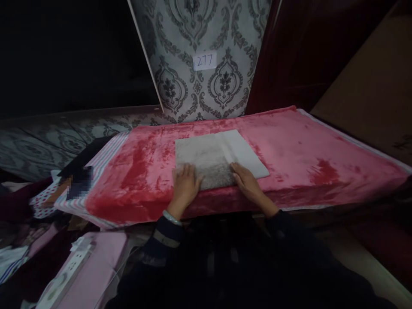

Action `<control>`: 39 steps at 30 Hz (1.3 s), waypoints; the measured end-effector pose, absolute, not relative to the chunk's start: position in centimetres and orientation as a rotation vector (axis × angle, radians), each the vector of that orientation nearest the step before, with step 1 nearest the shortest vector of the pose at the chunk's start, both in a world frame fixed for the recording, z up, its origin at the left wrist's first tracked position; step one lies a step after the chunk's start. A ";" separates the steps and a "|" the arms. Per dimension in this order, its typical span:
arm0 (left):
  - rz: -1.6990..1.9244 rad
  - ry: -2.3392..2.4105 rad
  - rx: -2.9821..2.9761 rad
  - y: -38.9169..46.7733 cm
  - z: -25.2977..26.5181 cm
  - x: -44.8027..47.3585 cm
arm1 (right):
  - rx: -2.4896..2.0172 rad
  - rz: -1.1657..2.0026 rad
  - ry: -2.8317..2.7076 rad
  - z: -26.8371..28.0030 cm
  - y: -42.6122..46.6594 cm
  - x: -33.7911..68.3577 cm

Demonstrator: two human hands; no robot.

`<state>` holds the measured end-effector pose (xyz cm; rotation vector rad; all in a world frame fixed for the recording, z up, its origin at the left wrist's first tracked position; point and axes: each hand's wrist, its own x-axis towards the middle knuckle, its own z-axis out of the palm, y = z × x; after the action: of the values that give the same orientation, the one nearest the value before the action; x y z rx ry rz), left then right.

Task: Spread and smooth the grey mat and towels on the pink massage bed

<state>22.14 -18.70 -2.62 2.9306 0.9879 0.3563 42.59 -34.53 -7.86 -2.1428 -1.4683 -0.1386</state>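
A grey, fuzzy-looking fabric piece (206,156) lies flat near the front edge of the red cover. At its right, a smooth white sheet or board (249,156) shows, with a pale strip along the line where the two meet. My left hand (186,184) rests on the front left corner of the grey piece, fingers stretched out. On the opposite side, my right hand (246,179) lies at the front right edge of the grey piece, by the white sheet, fingers extended. Whether the fingertips pinch any edge is not visible.
The plush red cover (289,150) spreads over a low table against a patterned wall. A dark screen (71,56) stands at left, a brown panel (373,81) at right. Below left, a white power strip (69,272) sits on a pink stool (107,253).
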 end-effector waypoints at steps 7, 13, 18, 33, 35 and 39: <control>0.408 0.492 3.016 -24.8 -3.9 30.6 | -2.266 -0.309 -1.469 -7.9 -34.6 44.2; 0.400 0.591 3.111 -25.3 -4.9 29.6 | -2.316 -0.476 -1.487 -8.9 -35.0 43.5; 0.388 0.839 3.086 -24.7 -4.7 26.2 | -2.325 -0.494 -1.460 -8.8 -34.9 43.1; 0.068 0.793 2.933 -11.5 1.8 30.3 | -2.330 -0.190 -1.596 -0.7 -26.4 49.2; 0.037 0.757 2.937 -10.9 1.4 33.1 | -2.373 -0.188 -1.607 -0.8 -23.8 49.7; 0.096 0.714 2.991 -9.8 -1.3 35.4 | -2.439 -0.238 -1.638 -3.8 -21.7 49.8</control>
<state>35.37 -9.79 -1.30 2.9905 0.7139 0.0959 49.84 -21.67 -3.77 -2.4392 -1.6381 -0.2384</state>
